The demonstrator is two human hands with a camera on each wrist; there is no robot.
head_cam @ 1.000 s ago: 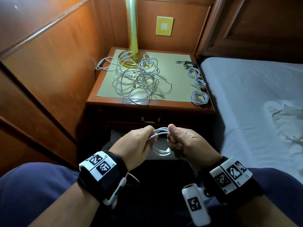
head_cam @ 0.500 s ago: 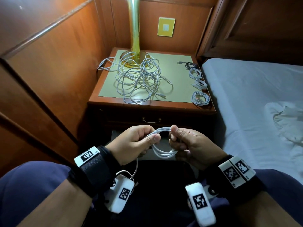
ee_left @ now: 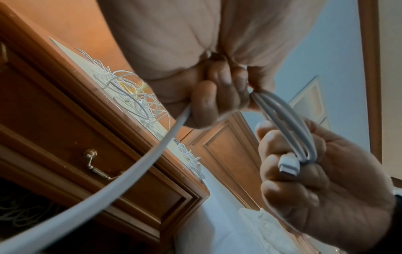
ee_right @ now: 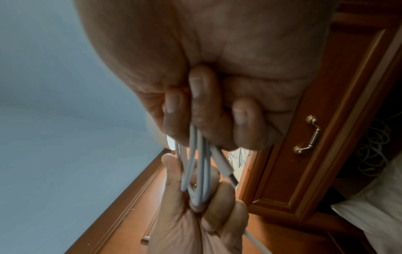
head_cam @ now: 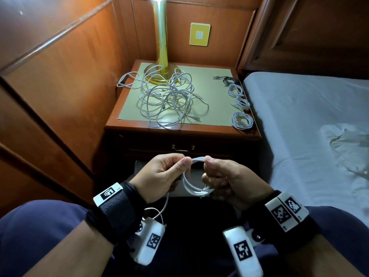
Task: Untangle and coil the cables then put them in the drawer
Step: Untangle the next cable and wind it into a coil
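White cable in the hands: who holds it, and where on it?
Both hold the white cable: the left hand pinches the top of its loops, the right hand grips the loops' other side, with the plug end.

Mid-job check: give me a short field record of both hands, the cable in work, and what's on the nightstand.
left hand: pinches the coil's top
right hand: grips the coil's loops and one plug
white cable: partly coiled, loose tail hanging below the left hand
tangled pile: on the nightstand, around the lamp base
coiled cables: in a row along the nightstand's right edge
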